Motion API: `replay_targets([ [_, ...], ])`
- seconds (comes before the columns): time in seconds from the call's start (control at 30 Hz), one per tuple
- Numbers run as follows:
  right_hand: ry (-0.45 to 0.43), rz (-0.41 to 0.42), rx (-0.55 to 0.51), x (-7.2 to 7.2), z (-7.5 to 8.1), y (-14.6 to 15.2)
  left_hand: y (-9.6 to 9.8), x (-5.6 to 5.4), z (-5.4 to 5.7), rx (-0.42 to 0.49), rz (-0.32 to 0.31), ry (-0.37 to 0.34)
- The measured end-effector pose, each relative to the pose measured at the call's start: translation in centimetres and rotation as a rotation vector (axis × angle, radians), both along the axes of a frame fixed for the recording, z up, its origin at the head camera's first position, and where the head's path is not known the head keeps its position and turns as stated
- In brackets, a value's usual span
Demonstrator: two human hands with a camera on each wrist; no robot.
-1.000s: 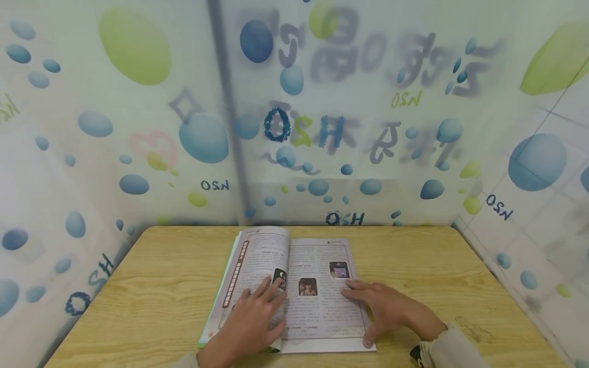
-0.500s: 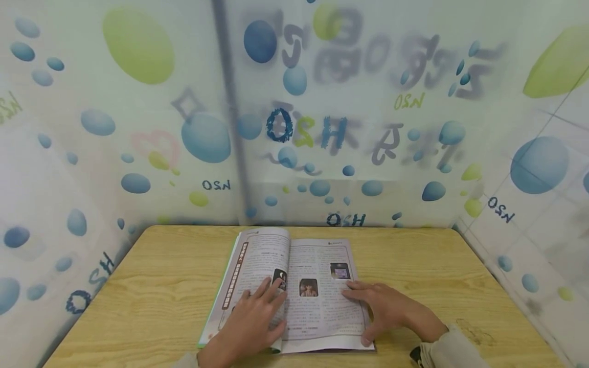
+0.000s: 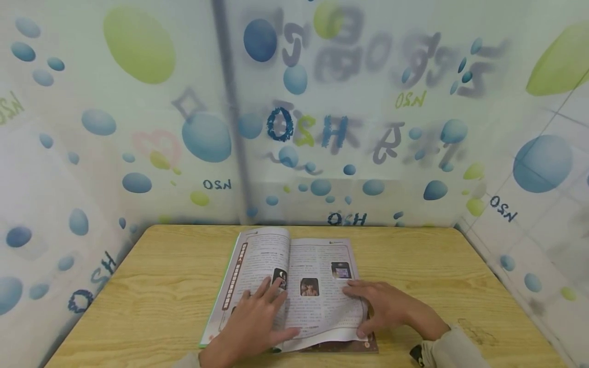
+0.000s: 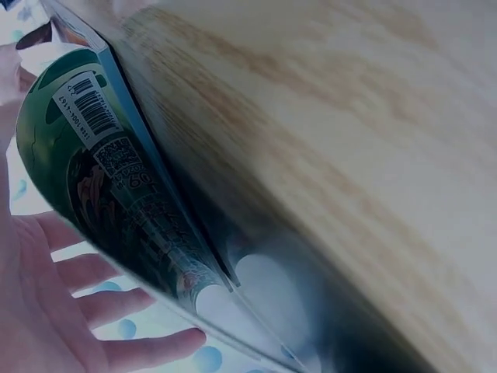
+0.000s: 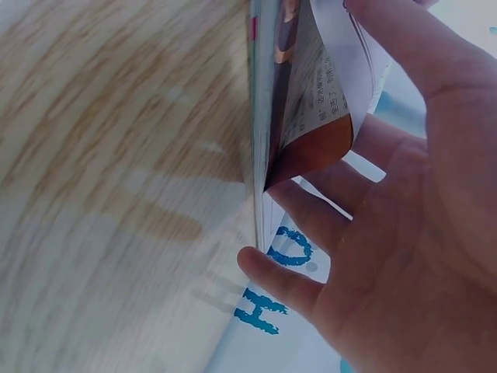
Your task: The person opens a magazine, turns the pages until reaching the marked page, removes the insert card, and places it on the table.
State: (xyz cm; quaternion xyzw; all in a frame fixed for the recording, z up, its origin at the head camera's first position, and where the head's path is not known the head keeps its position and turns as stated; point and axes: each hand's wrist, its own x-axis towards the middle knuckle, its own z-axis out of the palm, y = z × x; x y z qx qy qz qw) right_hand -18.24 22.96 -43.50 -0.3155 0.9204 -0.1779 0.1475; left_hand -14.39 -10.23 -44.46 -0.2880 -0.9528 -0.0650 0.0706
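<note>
An open magazine [image 3: 317,312] lies on the wooden table, its left side bowed upward. My left hand [image 3: 253,317] rests across the left page near the fold, fingers extended; its thumb reaches onto the right page. From the left wrist, the green back cover [image 4: 116,186] with a barcode curves away from the table, that hand's spread fingers beside it. At the outer edge of the right page, my right hand [image 3: 391,306] touches the paper with fingertips and thumb. The lower corner of that page is raised, baring a dark page [image 3: 345,347] beneath. The right wrist view shows the curled page [image 5: 318,148] near loosely extended fingers.
The wooden table [image 3: 161,286] extends on both sides of the magazine. White curtain-like walls [image 3: 294,199] with blue and green drops and lettering enclose its back and sides.
The lower right corner of the right page has lifted and shifted left, uncovering a dark page. My right thumb has moved slightly left, and my left thumb has stretched right onto the page.
</note>
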Motion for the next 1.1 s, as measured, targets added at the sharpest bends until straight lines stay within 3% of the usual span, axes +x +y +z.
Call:
replay_targets([
  [0.33,0.0,0.01,-0.036,-0.4,0.7,-0.5,0.6,0.3,0.0,-0.073,0.004,0.07],
  [0.63,0.057,0.037,-0.037,-0.5,1.8,-0.8,1.0,0.5,0.2,-0.148,0.005,0.132],
  [0.9,0.057,0.03,-0.052,-0.4,2.7,-0.9,0.8,0.5,0.4,-0.115,-0.032,0.18],
  [1.1,0.068,0.03,-0.082,-0.3,3.2,-1.0,0.6,0.5,0.3,-0.041,-0.1,0.238],
])
